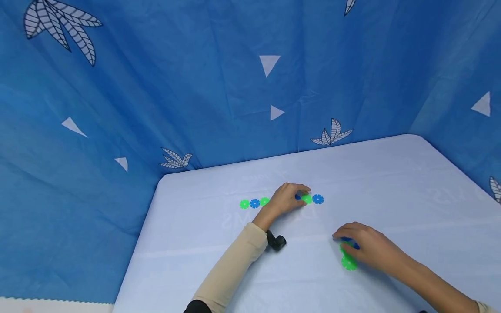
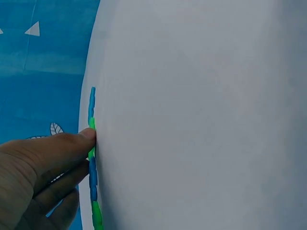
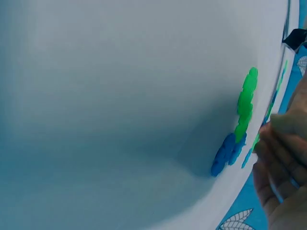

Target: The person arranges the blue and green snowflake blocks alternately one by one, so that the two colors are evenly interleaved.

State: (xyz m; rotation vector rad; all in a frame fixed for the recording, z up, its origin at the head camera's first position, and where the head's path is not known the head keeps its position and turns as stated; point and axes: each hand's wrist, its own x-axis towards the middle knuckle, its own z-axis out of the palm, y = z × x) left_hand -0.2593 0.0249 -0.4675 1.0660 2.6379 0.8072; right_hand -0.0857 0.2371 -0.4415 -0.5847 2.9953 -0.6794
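Observation:
A row of notched plastic discs, alternating green and blue, lies along the back part of the table. My left hand [image 1: 285,198] reaches over the row and covers its middle. Its thumb and forefinger pinch a green disc [image 1: 306,199] near the right end, beside the blue end disc [image 1: 318,199]. At the left end a green disc [image 1: 244,204] and a blue disc [image 1: 255,203] show. My right hand [image 1: 368,243], fingers loosely bent and apart, hovers over a small group of green discs [image 3: 247,96] and blue discs [image 3: 223,155], partly hiding them in the head view.
A white cloth [image 1: 188,243] covers the table. Blue patterned curtains [image 1: 242,87] hang behind it and at both sides. A black camera mount [image 1: 277,242] sticks out from my left wrist, close over the cloth.

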